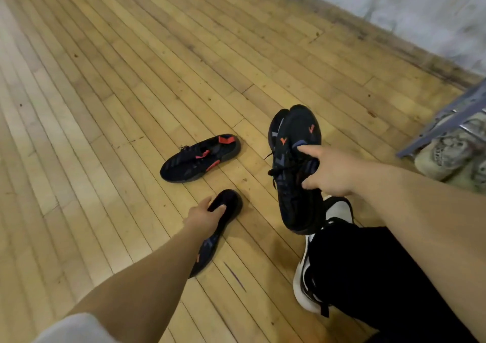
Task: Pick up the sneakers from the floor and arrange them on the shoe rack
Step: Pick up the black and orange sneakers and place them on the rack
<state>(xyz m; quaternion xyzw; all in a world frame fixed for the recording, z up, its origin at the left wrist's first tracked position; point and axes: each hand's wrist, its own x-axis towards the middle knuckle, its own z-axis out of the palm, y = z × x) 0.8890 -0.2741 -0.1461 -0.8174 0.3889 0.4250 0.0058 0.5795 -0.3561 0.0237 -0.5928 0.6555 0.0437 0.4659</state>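
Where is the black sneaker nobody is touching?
The untouched sneaker lies on the wooden floor near the head view's centre, beyond the nearer sneaker gripped by the left hand and left of the held sneakers in the right hand.

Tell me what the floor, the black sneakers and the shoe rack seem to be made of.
Floor: narrow wooden strips, yellowish varnish with a dull sheen; grain, knots and seams show.
Loose black sneaker: probably matte knit or mesh fabric with orange-red patches; blur leaves it open.
Shoe rack: likely grey-blue painted metal, judging by its thin straight bars.
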